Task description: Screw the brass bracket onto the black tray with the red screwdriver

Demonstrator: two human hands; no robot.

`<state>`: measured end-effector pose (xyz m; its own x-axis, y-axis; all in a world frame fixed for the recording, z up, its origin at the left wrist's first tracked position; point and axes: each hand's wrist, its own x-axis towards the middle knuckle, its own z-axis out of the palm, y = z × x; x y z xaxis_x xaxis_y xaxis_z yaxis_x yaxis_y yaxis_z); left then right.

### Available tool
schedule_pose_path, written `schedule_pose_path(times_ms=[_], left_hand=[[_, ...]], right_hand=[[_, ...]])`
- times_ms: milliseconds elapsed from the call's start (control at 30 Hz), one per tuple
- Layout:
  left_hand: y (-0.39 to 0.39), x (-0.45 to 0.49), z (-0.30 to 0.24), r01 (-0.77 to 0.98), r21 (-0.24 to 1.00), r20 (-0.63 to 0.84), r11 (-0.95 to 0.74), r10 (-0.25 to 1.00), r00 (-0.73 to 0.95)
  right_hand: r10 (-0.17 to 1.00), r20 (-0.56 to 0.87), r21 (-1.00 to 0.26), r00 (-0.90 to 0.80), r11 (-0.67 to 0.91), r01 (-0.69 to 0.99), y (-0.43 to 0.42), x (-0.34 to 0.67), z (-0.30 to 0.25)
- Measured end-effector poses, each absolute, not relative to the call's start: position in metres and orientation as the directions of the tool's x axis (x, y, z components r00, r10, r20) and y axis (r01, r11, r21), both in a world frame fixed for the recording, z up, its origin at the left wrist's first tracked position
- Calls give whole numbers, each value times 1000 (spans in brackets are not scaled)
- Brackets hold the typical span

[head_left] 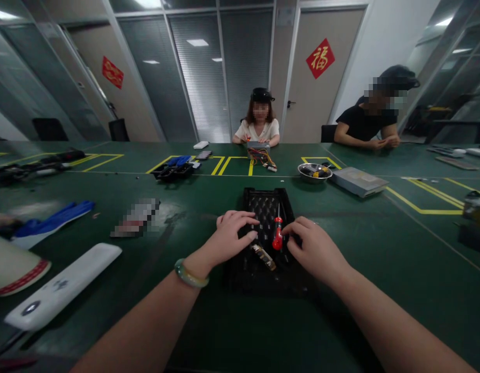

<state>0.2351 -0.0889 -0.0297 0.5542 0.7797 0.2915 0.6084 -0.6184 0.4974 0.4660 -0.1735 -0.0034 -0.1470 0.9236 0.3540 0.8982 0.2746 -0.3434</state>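
Observation:
A black plastic tray (pixel 267 204) lies on the green table in front of me. My left hand (pixel 234 233) rests over the tray's left part with fingers spread and curved, touching its inside. My right hand (pixel 312 246) is on the tray's right side, fingers bent and pinched near a red-handled screwdriver (pixel 278 234) that stands in the tray. A small circuit strip (pixel 263 255) lies in the tray between my hands. What the right fingers grip is hidden.
A white flat device (pixel 63 290) and blue gloves (pixel 55 217) lie at left. A metal bowl (pixel 314 171) and a grey drive (pixel 360 181) sit beyond the tray. Two people sit at the far side of the table, handling small parts.

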Motion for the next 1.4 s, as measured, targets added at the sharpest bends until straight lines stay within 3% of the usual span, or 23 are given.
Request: schedule_pose_path(times_ms=[133,367,633,833,967,1167,1400], left_hand=[[-100,237,-17,543,408,106,-734,629,770],[-90,233,-23,492,429,24,-758,554,832],[-90,231,-18,456,534,127,-712,601,789],[-82,231,-25,362,737,282,-571,746,603],[-79,233,-33,292,815,315,-500,806,502],[-79,236,-37,255,837,325,-484,815,480],[-81,237,-40,299,801,315,-519,790,526]], right_hand=[[899,306,-391,-313,418,820,-177,463,0],[768,129,-491,-627,599,633,-181,462,2],[796,43,-417,-603,563,713,-186,457,6],[802,49,-359,-596,571,738,-194,448,7],[813,50,-403,-581,548,733,-194,447,4],[837,27,-500,-546,484,718,-190,448,-1],[850,-9,-525,-527,444,726,-189,447,-2]])
